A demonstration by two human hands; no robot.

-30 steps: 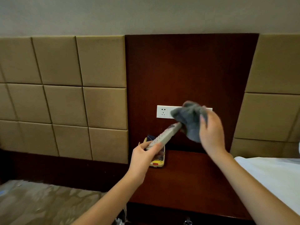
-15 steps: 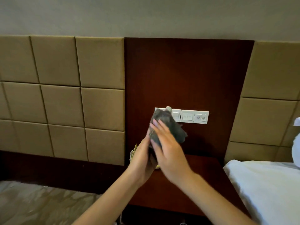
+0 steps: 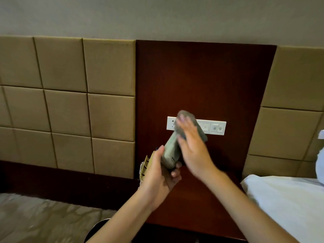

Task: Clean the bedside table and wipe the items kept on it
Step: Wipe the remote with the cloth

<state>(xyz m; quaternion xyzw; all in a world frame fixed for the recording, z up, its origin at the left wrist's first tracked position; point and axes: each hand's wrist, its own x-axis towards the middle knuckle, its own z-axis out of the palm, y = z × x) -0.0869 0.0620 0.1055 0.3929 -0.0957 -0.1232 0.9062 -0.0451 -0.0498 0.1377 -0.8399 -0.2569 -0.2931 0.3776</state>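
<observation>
My left hand (image 3: pixel 158 174) grips the lower end of a grey remote control (image 3: pixel 171 153), held tilted above the dark wooden bedside table (image 3: pixel 194 207). My right hand (image 3: pixel 192 148) presses a grey cloth (image 3: pixel 188 121) against the remote's upper end; the hand is blurred by motion. Behind my left hand, on the table's far left, a yellowish telephone (image 3: pixel 146 164) with a coiled cord is mostly hidden.
A white socket and switch panel (image 3: pixel 216 128) is set in the dark wooden wall board behind the table. A bed with white linen (image 3: pixel 287 204) lies to the right. Padded beige wall panels (image 3: pixel 70 106) flank the board; patterned carpet (image 3: pixel 35 221) lies to the left.
My right hand with the cloth slid down the remote toward my left hand, then back up to its upper end. The view shifted slightly.
</observation>
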